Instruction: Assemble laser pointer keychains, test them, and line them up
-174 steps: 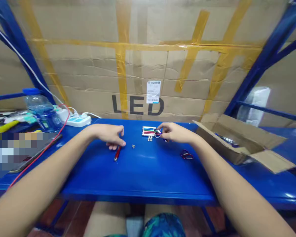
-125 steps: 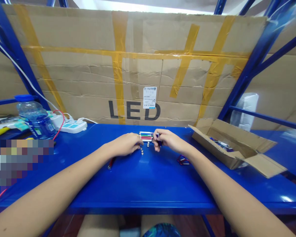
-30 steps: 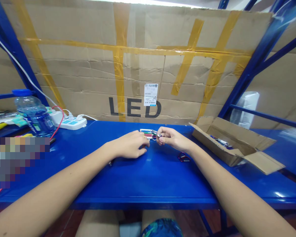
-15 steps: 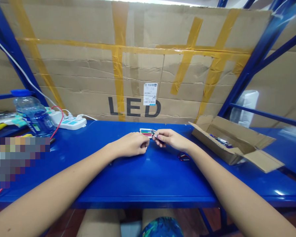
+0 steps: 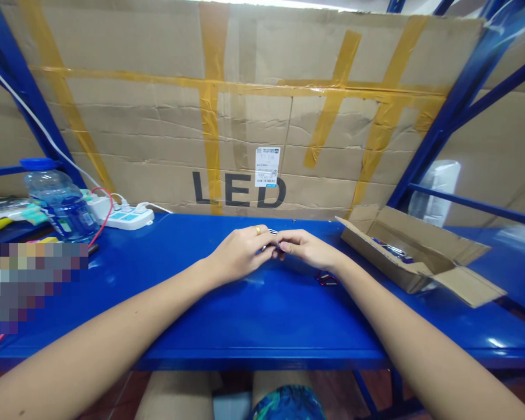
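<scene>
Above the middle of the blue table [image 5: 262, 315], my two hands meet at the fingertips. My left hand [image 5: 247, 251], with a gold ring on one finger, is closed, its thumb and fingers pinched together. Opposite it, my right hand [image 5: 304, 248] is closed too, thumb against fingers, around a small dark and shiny piece too covered to name. Slim silvery ends [image 5: 273, 231] show just behind the fingertips; the rest of that row is hidden by my left hand. A red carabiner-like clip [image 5: 327, 279] lies on the table beside my right wrist.
An open cardboard box [image 5: 413, 277] at the right holds blue and silvery items [image 5: 391, 249]. At the left stand a water bottle [image 5: 59, 201] and a white power strip [image 5: 129, 217] with cables. A large taped carton [image 5: 166, 140] marked LED closes off the back.
My left hand has shifted forward and right, its fist unrolled into a pinch touching my right fingers. It now covers the row of thin coloured bars. My right hand has barely moved.
</scene>
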{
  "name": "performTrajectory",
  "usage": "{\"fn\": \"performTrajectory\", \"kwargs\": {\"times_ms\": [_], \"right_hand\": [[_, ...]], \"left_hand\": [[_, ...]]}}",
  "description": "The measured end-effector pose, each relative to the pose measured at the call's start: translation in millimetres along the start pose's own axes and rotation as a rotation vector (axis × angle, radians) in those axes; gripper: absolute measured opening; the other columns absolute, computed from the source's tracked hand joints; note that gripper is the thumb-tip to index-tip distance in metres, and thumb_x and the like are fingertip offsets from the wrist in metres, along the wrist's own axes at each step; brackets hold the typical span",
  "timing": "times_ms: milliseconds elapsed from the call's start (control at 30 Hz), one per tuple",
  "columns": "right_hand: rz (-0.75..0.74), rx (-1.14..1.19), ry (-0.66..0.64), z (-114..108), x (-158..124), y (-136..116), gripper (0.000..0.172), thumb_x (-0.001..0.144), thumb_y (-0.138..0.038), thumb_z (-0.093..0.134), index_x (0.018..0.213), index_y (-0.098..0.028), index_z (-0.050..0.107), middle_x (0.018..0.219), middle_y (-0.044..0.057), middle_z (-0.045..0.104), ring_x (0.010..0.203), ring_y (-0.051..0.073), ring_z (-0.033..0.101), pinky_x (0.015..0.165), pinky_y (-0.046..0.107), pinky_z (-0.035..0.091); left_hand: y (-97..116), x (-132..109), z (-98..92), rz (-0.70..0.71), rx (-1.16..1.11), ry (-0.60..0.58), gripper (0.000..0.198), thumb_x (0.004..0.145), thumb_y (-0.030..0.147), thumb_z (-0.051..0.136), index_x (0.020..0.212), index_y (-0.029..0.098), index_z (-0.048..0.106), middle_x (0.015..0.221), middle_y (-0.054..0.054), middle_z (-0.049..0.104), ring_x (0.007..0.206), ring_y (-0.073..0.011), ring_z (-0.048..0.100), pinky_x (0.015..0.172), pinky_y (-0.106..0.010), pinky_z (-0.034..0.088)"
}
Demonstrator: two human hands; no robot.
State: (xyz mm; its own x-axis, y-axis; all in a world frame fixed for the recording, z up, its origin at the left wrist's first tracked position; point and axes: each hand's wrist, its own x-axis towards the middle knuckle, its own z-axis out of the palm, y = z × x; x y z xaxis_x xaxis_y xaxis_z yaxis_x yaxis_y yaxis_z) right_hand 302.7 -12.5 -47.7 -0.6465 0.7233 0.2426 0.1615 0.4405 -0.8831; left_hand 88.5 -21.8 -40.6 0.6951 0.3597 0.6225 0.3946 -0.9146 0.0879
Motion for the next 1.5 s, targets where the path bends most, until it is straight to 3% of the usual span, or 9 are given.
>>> {"fn": "performTrajectory", "kwargs": {"times_ms": [133, 233, 500, 667, 800, 967, 1067, 1267, 1500], "right_hand": [[0.022, 0.067, -0.019, 1, 0, 5, 0.032, 0.088, -0.047, 0.059, 0.091, -0.016, 0.064, 0.084, 0.004, 0.063, 0.074, 0.015, 0.056, 0.072, 0.031, 0.045], [0.06, 0.131, 0.017, 2, 0, 9, 0.031, 0.089, -0.046, 0.058, 0.089, -0.015, 0.062, 0.076, 0.002, 0.057, 0.068, 0.013, 0.052, 0.066, 0.029, 0.042], [0.153, 0.134, 0.023, 4, -1, 5, 0.026, 0.086, -0.041, 0.063, 0.095, -0.018, 0.056, 0.073, -0.002, 0.049, 0.059, 0.01, 0.041, 0.054, 0.025, 0.033], [0.192, 0.143, 0.034, 8, -1, 2, 0.026, 0.083, -0.036, 0.066, 0.089, -0.02, 0.046, 0.069, -0.004, 0.049, 0.056, 0.009, 0.042, 0.053, 0.024, 0.033], [0.146, 0.076, 0.036, 11, 1, 3, 0.023, 0.085, -0.037, 0.063, 0.085, -0.019, 0.049, 0.072, -0.002, 0.053, 0.06, 0.011, 0.047, 0.056, 0.026, 0.037], [0.099, -0.076, 0.064, 15, 3, 2, 0.02, 0.089, -0.037, 0.055, 0.084, -0.018, 0.054, 0.074, 0.0, 0.055, 0.064, 0.013, 0.048, 0.063, 0.028, 0.04], [0.061, -0.151, 0.069, 17, 4, 2, 0.017, 0.089, -0.035, 0.056, 0.086, -0.018, 0.056, 0.077, 0.0, 0.054, 0.067, 0.013, 0.047, 0.065, 0.029, 0.04], [0.038, -0.05, 0.19, 22, 4, 9, 0.025, 0.076, -0.028, 0.07, 0.089, -0.02, 0.05, 0.088, 0.001, 0.057, 0.082, 0.016, 0.053, 0.074, 0.03, 0.043], [-0.044, -0.137, 0.276, 25, 4, 11, 0.019, 0.08, -0.029, 0.066, 0.08, -0.019, 0.051, 0.083, 0.002, 0.061, 0.082, 0.018, 0.057, 0.076, 0.033, 0.044]], "left_hand": [[0, 1, -1.4, -0.034, 0.021, -0.032, 0.021, 0.093, 0.023, 0.05, 0.098, 0.019, 0.069, 0.097, -0.007, 0.067, 0.091, -0.0173, 0.063, 0.081, -0.03, 0.049], [-7, 3, -15.7, -0.084, 0.018, -0.057, 0.024, 0.09, 0.021, 0.048, 0.104, 0.018, 0.068, 0.099, -0.007, 0.068, 0.091, -0.0175, 0.063, 0.081, -0.03, 0.048], [-43, -8, -59.1, -0.323, -0.046, -0.65, 0.022, 0.076, 0.021, 0.058, 0.093, 0.022, 0.072, 0.084, -0.002, 0.071, 0.071, -0.0148, 0.063, 0.065, -0.024, 0.043], [-41, -11, -54.7, -0.401, -0.111, -0.747, 0.015, 0.071, 0.023, 0.064, 0.083, 0.022, 0.073, 0.072, 0.0, 0.068, 0.062, -0.0147, 0.06, 0.053, -0.022, 0.038], [-36, -9, -42.3, -0.366, -0.107, -0.649, 0.011, 0.075, 0.02, 0.059, 0.073, 0.02, 0.07, 0.069, -0.001, 0.068, 0.059, -0.0143, 0.058, 0.054, -0.023, 0.038], [-19, -2, -16.2, -0.339, -0.21, -0.175, 0.016, 0.083, 0.022, 0.054, 0.083, 0.017, 0.069, 0.078, -0.003, 0.071, 0.069, -0.0145, 0.061, 0.065, -0.024, 0.043], [-7, 1, -3.9, -0.411, -0.306, -0.016, 0.014, 0.082, 0.021, 0.055, 0.084, 0.016, 0.068, 0.078, -0.002, 0.071, 0.067, -0.0132, 0.06, 0.064, -0.024, 0.044], [-6, 0, 2.4, -0.449, -0.394, 0.026, 0.011, 0.079, 0.023, 0.058, 0.08, 0.015, 0.066, 0.077, -0.003, 0.07, 0.068, -0.0136, 0.06, 0.064, -0.025, 0.047], [-6, -1, 3.9, -0.571, -0.572, -0.005, 0.015, 0.079, 0.028, 0.059, 0.081, 0.014, 0.062, 0.065, 0.0, 0.063, 0.052, -0.011, 0.055, 0.05, -0.023, 0.044]]}}
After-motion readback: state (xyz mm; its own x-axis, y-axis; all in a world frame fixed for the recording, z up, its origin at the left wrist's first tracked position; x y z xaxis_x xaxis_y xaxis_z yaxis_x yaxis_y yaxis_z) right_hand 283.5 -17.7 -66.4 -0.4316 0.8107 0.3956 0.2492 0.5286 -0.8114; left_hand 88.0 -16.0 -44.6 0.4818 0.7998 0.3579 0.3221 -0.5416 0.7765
